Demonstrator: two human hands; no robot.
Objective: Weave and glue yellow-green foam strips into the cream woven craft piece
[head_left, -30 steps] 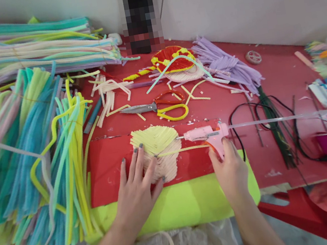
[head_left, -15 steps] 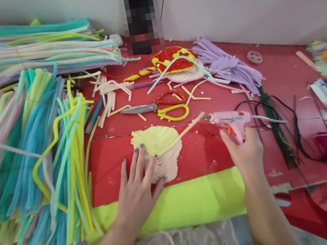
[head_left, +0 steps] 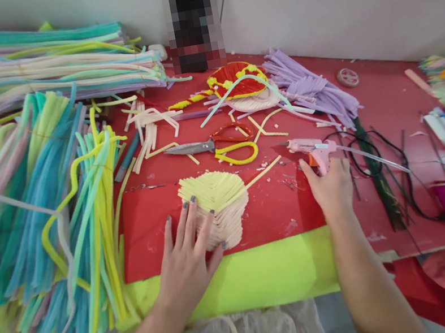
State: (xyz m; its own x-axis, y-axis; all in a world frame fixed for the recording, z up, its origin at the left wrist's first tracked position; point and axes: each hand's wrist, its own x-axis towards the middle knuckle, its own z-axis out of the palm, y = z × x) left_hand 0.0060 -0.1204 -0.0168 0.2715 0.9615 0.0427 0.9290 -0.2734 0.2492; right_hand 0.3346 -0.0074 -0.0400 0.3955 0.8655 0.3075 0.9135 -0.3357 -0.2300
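My left hand (head_left: 191,246) lies with spread fingers on a fan-shaped piece (head_left: 231,216), its lower part pale cream and its top laid with yellow strips (head_left: 211,188) in a V pattern. One yellow pipe cleaner (head_left: 264,172) sticks out from it to the upper right. The piece rests on a red sheet (head_left: 148,231). To the right, my right hand (head_left: 332,187) is closed around the handle of a pink glue gun (head_left: 309,149), whose nozzle points left. Scissors (head_left: 219,145) with one red and one yellow handle lie beyond the piece.
Bundles of coloured pipe cleaners (head_left: 51,219) crowd the left side, with another stack (head_left: 59,69) behind. A red and yellow fan (head_left: 237,79) and purple pipe cleaners (head_left: 311,82) lie at the back. A black cable (head_left: 407,185) runs on the right. A lime sheet (head_left: 263,277) covers the near edge.
My right hand has moved the glue gun slightly up and to the right, so its nozzle is away from the yellow strip's end. My left hand stays in place.
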